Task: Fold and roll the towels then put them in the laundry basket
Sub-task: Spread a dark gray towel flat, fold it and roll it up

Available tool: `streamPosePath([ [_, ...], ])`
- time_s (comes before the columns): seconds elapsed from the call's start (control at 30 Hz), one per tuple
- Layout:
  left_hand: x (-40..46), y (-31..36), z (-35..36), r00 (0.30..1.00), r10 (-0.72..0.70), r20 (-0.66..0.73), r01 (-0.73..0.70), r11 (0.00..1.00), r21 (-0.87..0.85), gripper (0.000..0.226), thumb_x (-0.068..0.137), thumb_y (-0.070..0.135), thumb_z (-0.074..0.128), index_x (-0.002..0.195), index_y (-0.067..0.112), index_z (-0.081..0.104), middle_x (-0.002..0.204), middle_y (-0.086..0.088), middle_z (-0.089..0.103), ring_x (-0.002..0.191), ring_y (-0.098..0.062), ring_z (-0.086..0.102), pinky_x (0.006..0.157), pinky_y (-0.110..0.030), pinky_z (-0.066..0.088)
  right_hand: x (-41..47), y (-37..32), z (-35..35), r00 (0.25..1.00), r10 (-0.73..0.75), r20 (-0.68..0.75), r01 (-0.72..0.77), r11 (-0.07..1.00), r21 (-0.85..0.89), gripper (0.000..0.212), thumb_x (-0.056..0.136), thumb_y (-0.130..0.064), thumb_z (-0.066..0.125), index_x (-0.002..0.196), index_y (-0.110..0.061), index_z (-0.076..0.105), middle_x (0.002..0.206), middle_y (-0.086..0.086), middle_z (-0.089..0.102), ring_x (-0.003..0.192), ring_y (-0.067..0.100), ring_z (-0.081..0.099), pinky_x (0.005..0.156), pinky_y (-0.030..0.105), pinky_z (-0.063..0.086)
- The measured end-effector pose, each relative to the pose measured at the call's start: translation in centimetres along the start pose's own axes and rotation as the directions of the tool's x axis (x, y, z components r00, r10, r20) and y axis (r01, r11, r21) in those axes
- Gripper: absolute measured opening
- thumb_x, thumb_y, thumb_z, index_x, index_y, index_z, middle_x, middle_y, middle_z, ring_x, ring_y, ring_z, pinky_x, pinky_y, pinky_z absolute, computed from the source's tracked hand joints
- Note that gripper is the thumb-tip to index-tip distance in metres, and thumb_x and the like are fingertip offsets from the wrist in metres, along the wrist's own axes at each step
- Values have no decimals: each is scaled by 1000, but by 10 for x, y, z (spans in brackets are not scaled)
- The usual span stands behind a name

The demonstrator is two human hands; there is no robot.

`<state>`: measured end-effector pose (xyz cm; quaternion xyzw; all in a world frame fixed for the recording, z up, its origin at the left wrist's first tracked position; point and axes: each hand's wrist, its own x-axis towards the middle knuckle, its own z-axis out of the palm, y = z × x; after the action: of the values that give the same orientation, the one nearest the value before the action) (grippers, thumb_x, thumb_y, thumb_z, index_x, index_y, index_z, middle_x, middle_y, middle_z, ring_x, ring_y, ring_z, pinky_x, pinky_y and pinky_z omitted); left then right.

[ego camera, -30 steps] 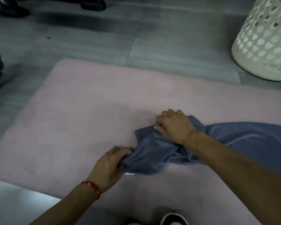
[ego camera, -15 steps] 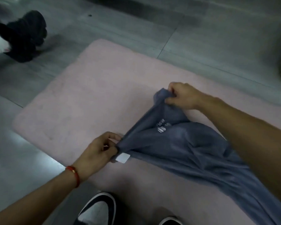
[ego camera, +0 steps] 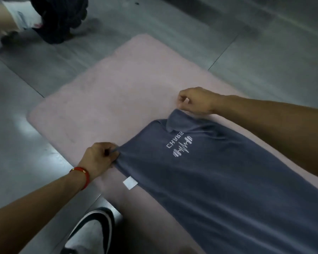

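Left hand pinches the towel corner; right hand, fingers curled, holds nothing. Regrip the flipped far corner, pull flat.

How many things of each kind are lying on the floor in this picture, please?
Blue towel: 1
Pink mat: 1
Shoes, both only partly seen: 2
Total: 4
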<state>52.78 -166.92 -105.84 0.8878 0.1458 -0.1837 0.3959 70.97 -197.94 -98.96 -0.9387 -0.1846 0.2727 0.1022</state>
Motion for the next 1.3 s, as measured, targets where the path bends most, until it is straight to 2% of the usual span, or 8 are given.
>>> streamPosePath([
  [0.13, 3, -6, -1, 999, -38, -18, 36, 991, -126, 14, 92, 12, 69, 83, 21, 74, 71, 1, 73, 56, -9, 67, 57, -10, 51, 13, 21, 29, 991, 121, 59, -110, 982, -152, 53, 96, -30, 60, 145, -33, 41, 142, 10, 47, 128, 36, 48, 108, 47, 41],
  [0.3, 3, -3, 0, 1000, -29, -5, 28, 995, -98, 15, 90, 7, 71, 87, 21, 74, 71, 14, 71, 59, -6, 67, 58, -9, 52, 1, 18, 59, 998, -11, -56, 5, 994, -112, 50, 96, -31, 63, 142, -29, 45, 130, 5, 53, 123, 29, 50, 102, 46, 42],
  [0.43, 3, 0, -3, 998, -32, -53, 23, 985, -169, 16, 89, 2, 71, 83, 17, 74, 67, -3, 70, 51, -18, 67, 57, -24, 58, 14, 14, 52, 979, 49, -199, -46, 999, 20, 13, 93, -30, 68, 100, -20, 64, 101, 5, 65, 104, 32, 61, 84, 35, 45],
  [0.6, 14, 2, -8, 993, -54, -104, 31, 976, -215, 17, 89, 2, 72, 81, 17, 75, 80, -22, 68, 47, -13, 60, 53, -16, 52, 60, 31, -24, 838, 133, -529, -189, 981, -53, 22, 89, -22, 66, 109, -14, 72, 116, 19, 68, 107, 39, 62, 88, 42, 51],
  [0.83, 60, 0, -38, 965, -87, -248, 45, 984, -171, 15, 89, 7, 72, 78, 17, 74, 68, -4, 67, 51, -8, 58, 54, -10, 49, 144, 46, -58, 749, 313, -585, -223, 949, 223, 22, 84, -19, 71, 104, -10, 75, 99, 19, 74, 91, 35, 71, 89, 36, 57],
  [1.03, 102, -19, -82, 921, -173, -349, 158, 985, -72, 11, 89, 9, 72, 81, 17, 74, 77, -5, 72, 71, -23, 68, 62, -12, 54, 209, 7, -37, 760, 340, -554, -154, 922, 354, 25, 94, -24, 61, 107, -6, 73, 114, 20, 70, 109, 32, 65, 94, 29, 47],
  [1.13, 109, -32, -91, 900, -220, -376, 196, 975, -102, 11, 86, 11, 77, 78, 18, 74, 81, -5, 74, 78, -27, 71, 80, -34, 61, 222, -8, -16, 829, 274, -488, -104, 932, 346, 30, 99, -19, 55, 124, -7, 67, 131, 16, 64, 120, 28, 59, 102, 26, 42],
  [1.3, 102, -30, -82, 884, -114, -453, 142, 989, 28, 6, 91, 11, 68, 89, 15, 72, 87, -4, 71, 83, -24, 66, 86, -32, 53, 188, -7, 4, 902, -85, -423, 139, 985, 97, 60, 99, -14, 48, 157, -15, 31, 165, 18, 19, 152, 30, 23, 125, 32, 15],
])
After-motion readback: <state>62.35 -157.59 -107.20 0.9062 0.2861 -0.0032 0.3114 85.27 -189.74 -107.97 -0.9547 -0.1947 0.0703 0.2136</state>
